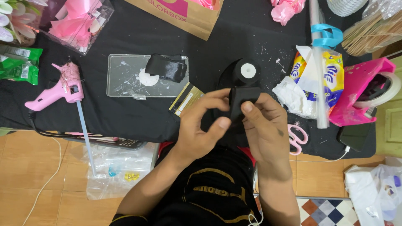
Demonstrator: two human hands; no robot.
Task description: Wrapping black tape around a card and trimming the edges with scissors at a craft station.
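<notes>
Black-covered table [138, 117], cluttered with craft supplies. A black ribbon strip [239, 102] is pinched flat between thumbs and forefingers of left hand [201, 125] and right hand [266, 127]. Judged light, soft, slippery; best gripped at its edges.

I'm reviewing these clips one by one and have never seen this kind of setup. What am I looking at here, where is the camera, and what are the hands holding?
There is no machine here: a camera worn on a person's head looks down at their own two bare hands. The left hand and right hand together pinch a piece of black ribbon, which seems to run from a black ribbon roll just behind. They work over a table with a black cloth. On it lie a pink glue gun, a clear plastic tray, pink scissors and a tissue pack.
</notes>
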